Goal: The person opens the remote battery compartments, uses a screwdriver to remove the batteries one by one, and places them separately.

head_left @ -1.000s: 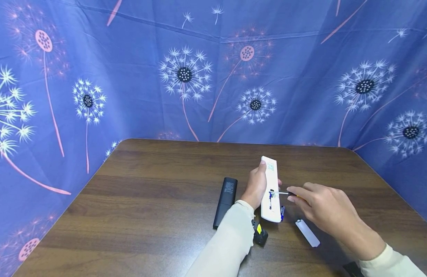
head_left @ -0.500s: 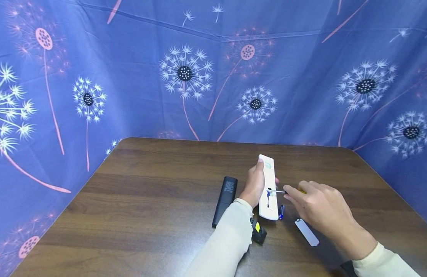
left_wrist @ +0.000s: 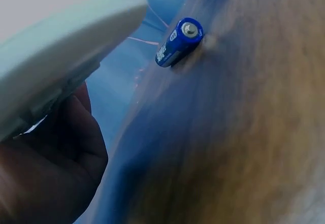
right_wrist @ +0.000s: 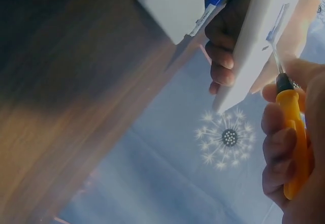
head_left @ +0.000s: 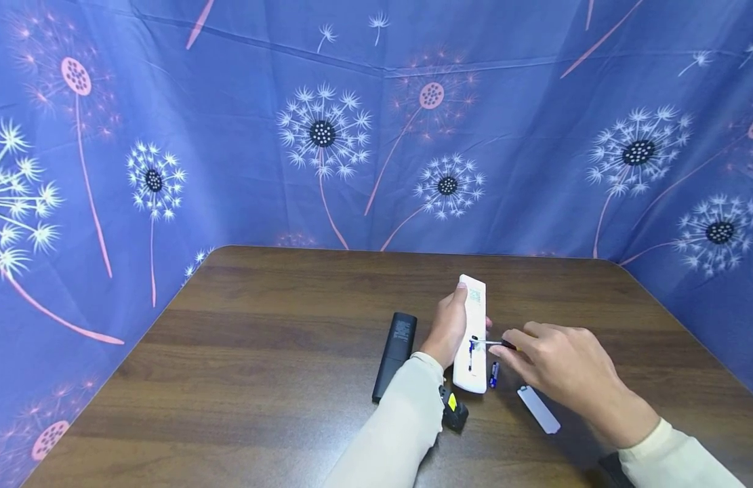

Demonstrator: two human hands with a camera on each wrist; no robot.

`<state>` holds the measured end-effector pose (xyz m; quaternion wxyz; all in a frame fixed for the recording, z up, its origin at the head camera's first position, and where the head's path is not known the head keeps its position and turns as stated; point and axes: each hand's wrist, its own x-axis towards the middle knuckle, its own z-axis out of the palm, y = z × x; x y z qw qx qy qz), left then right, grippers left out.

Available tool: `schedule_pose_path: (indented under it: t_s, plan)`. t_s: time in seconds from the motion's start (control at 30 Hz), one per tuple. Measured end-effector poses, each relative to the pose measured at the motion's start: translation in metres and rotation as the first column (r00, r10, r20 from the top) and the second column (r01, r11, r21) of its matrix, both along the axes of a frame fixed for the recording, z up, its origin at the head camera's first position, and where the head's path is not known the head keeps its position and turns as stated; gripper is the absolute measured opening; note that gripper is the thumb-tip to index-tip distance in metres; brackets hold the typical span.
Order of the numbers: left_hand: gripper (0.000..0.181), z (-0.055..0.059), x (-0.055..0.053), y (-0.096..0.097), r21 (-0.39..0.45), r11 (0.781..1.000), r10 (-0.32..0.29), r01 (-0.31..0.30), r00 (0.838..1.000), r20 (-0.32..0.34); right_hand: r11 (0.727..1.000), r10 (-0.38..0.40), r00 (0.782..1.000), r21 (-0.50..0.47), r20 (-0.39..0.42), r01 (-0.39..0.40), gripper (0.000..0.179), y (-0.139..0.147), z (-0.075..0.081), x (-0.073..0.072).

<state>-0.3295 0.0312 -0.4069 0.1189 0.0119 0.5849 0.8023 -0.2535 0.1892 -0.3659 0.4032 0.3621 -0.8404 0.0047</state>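
Observation:
My left hand (head_left: 447, 329) grips a white remote control (head_left: 474, 312), its back turned up and its long end tilted away from me. A narrow battery slot in that back shows a blue battery (head_left: 471, 358) inside. With my right hand (head_left: 565, 362) I hold a screwdriver (right_wrist: 294, 137) by its yellow and black handle, fingers curled round it. Its metal shaft (head_left: 492, 343) reaches across to the upper end of the slot. A loose blue battery (left_wrist: 179, 42) lies on the table just right of the remote. Nearby is the white battery cover (head_left: 538, 409).
A black remote control (head_left: 396, 356) lies face down on the wooden table (head_left: 260, 352), left of my left forearm. A black wrist camera (head_left: 454, 410) sits on my left wrist. Behind the table hangs a blue dandelion-print cloth (head_left: 242, 135).
The white remote and both hands have shifted slightly left. The screwdriver tip stays at the battery slot, and the loose battery and cover lie where they were.

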Motion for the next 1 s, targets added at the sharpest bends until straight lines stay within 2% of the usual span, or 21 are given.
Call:
schedule_pose_path:
  t_s: [0.3,0.57,1.0]
  plan:
    - [0.049,0.001,0.001,0.001,-0.022,1.000,-0.005,0.005,1.000,-0.005,1.000,0.016,1.000,0.005,-0.020,-0.016,0.051,0.000,-0.004,-0.005]
    - [0.049,-0.003,0.001,0.001,-0.038,0.999,-0.036,0.035,0.999,-0.006,1.000,-0.011,0.999,0.026,0.045,0.010,0.047,0.003,-0.007,-0.004]
    - [0.050,-0.002,0.001,0.001,-0.048,0.998,-0.035,0.036,0.999,0.013,1.000,0.003,0.998,0.015,0.062,-0.004,0.046,0.005,-0.011,-0.003]
